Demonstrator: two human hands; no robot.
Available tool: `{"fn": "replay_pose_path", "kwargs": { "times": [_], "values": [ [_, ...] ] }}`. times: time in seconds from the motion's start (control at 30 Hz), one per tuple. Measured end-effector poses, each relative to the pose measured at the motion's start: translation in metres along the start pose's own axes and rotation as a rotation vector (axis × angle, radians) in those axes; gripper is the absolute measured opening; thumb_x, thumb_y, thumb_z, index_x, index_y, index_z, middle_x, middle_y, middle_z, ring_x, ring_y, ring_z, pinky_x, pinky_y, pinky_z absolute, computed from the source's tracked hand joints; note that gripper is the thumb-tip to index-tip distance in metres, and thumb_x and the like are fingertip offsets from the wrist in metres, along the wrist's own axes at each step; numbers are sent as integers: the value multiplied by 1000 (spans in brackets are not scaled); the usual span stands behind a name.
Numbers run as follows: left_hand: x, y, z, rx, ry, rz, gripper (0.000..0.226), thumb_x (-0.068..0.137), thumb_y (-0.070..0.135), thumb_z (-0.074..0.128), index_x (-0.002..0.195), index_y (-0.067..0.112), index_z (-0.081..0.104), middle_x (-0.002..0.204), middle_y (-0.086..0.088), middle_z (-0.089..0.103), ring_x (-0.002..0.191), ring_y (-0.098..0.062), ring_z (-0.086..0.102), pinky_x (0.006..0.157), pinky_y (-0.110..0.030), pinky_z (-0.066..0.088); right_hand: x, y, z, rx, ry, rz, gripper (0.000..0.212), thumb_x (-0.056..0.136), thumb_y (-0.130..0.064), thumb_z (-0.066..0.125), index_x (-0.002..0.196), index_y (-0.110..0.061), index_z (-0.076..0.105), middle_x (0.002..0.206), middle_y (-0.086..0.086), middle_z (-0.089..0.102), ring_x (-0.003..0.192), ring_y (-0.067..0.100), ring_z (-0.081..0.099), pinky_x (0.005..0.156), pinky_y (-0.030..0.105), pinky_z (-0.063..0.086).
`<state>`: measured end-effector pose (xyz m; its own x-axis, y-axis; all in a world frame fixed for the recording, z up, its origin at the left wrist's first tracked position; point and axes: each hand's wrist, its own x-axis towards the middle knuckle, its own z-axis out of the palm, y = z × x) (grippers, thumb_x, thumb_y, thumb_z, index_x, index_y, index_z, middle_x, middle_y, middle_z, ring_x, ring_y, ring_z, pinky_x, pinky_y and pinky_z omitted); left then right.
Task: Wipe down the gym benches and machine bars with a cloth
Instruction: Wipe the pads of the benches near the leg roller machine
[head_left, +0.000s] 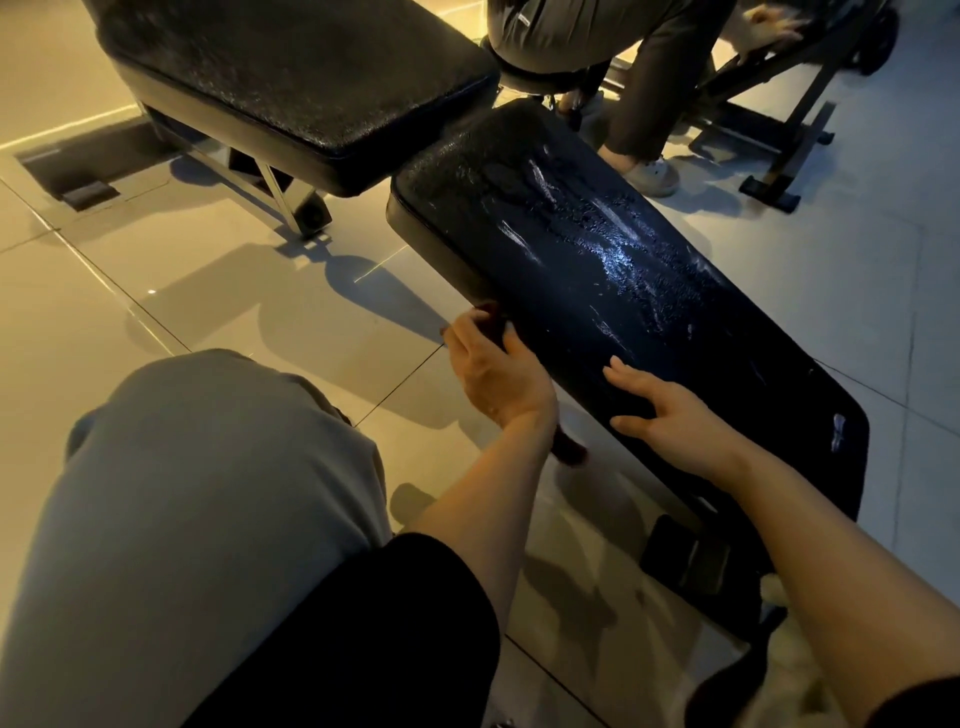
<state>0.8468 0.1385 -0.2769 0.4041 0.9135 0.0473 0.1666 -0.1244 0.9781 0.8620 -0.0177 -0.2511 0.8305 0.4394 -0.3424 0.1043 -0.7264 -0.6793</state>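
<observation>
Cloth at the bench pad's near-left edge, left hand on it.

I see my left hand gripping a dark cloth against the pad edge; the pad's long axis runs from 11 to 5 o'clock. My right hand rests flat on top, fingers straight, at 3 o'clock from the cloth.

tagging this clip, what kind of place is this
Most likely a gym: a black padded bench under the person's hands, a second padded bench beside it, and the black metal frame of another machine on the tiled floor, where a second person works.
</observation>
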Motion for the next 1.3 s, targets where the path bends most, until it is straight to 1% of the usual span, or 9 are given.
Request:
{"fn": "replay_pose_path", "kwargs": {
  "times": [0.07, 0.2, 0.37, 0.57, 0.63, 0.9, 1.0, 1.13, 1.3],
  "values": [
    [18, 14, 5, -62, 32, -20, 26, 91, 10, 61, 116, 12, 50, 120, -5, 52, 103, -12, 48, 91, -29, 46, 0, -1, 0, -6, -7, 0, 64, 95, -8, 60, 150, -27, 33, 158, -17, 21, 146, 7, 17, 108, 21, 17],
    [-1, 11, 6, -26, -193, 41, 27, 91, 8, 60, 116, 15, 55, 125, -3, 48, 114, -17, 47, 99, -26, 38, 0, -5, 2, -14, 4, -10, 64, 95, -7, 59, 150, -24, 33, 158, -15, 21, 146, 7, 17, 108, 21, 17],
    [-40, -21, -6, 10, -435, 158, 22, 88, 6, 62, 108, 14, 57, 112, 2, 49, 101, -9, 47, 90, -23, 43, 0, -5, 3, -68, 13, -20, 64, 94, -7, 60, 150, -25, 34, 159, -13, 21, 146, 8, 16, 119, 30, 13],
    [8, 10, -7, -50, -31, -175, 26, 94, 10, 55, 118, 14, 46, 122, -2, 46, 103, -9, 41, 90, -23, 38, -2, -4, -1, -49, -24, -17, 64, 95, -9, 60, 150, -25, 32, 159, -13, 19, 146, 7, 14, 123, 36, 9],
    [17, 18, -2, -75, -37, -190, 26, 95, 10, 54, 118, 16, 46, 122, 0, 44, 107, -13, 44, 91, -24, 37, -2, -4, -1, -55, -27, -21, 64, 95, -9, 59, 151, -25, 31, 159, -13, 19, 147, 7, 14, 123, 36, 9],
    [-71, -36, -8, 100, -698, 111, 21, 87, 4, 58, 99, 20, 51, 106, 5, 46, 93, -7, 43, 88, -32, 46, -5, -1, 0, -20, 13, -43, 63, 92, 5, 53, 147, -22, 40, 156, -13, 28, 144, 6, 21, 110, 17, 16],
    [-76, -34, -8, 60, -521, -68, 20, 90, 4, 56, 100, 20, 49, 107, 4, 46, 95, -5, 43, 92, -29, 44, -16, 15, -13, -56, 259, 21, 48, 91, 4, 54, 134, -18, 58, 142, -1, 52, 133, 17, 45, 112, 28, 33],
    [-63, -10, 6, 6, -244, -174, 25, 91, 4, 57, 112, 15, 48, 124, -3, 43, 110, -14, 43, 97, -26, 36, -44, 54, -27, -88, 444, 248, 41, 89, 3, 49, 123, -14, 67, 120, 12, 67, 97, 24, 61, 85, 30, 47],
    [-102, -16, 16, 85, -480, -93, 19, 91, 5, 57, 102, 18, 48, 118, 2, 41, 104, -11, 43, 93, -25, 42, -60, 72, -16, -103, 282, 250, 57, 88, 9, 46, 139, -15, 52, 151, -4, 42, 140, 18, 37, 111, 27, 29]
  ]
}}
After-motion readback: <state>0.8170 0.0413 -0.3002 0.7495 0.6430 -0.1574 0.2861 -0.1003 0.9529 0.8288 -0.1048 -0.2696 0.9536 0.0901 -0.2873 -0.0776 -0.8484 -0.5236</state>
